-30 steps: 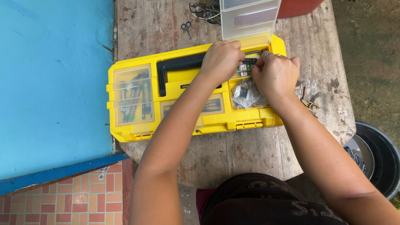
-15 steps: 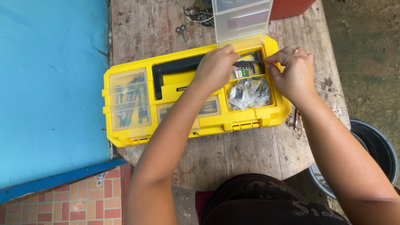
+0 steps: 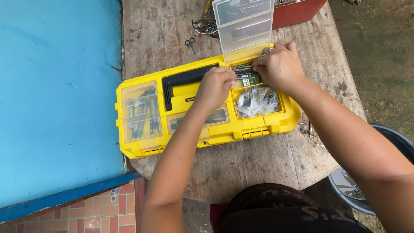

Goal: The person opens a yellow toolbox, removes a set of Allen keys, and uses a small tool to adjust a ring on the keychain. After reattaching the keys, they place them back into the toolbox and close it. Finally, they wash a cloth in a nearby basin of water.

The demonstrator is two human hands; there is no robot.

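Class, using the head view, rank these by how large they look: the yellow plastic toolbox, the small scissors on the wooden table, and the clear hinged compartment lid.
1. Yellow plastic toolbox
2. Clear hinged compartment lid, standing open and nearer the camera, so perhaps flattered
3. Small scissors

Both forearms reach toward 12 o'clock; left hand (image 3: pixel 214 87) curled knuckles-up, right hand (image 3: pixel 279 67) fingers bent, pinching downward

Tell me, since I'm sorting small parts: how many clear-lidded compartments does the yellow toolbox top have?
3: left end, shut; front middle, shut, partly under the left forearm; right end, lid raised, both hands at it.
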